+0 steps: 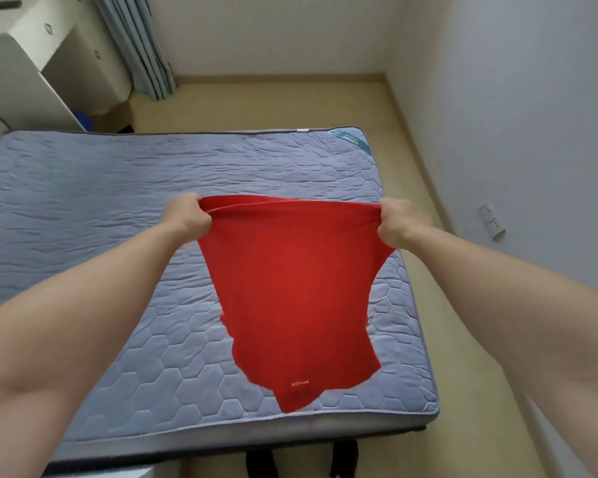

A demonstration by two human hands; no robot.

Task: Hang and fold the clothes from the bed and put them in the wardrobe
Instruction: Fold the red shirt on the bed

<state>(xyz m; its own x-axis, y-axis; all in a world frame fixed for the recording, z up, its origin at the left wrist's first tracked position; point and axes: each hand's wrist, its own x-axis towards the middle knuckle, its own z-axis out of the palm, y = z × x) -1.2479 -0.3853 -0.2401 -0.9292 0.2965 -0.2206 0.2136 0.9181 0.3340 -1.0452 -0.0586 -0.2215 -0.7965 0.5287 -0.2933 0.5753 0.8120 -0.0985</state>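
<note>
Garment betw. L hand & R hand, over bed; cabinet behind-left.

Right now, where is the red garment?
In the head view, the red garment hangs mid-frame above the bed, its top edge stretched between the left hand and right hand.

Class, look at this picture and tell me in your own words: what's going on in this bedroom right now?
A person stands at the edge of the bed and holds up a red garment with both hands. The left hand and the right hand each grip one end of its upper edge and pull it taut, so the cloth hangs free above the mattress. It is not yet folded or on a hanger. A white cabinet stands beyond the bed on the left.
</note>
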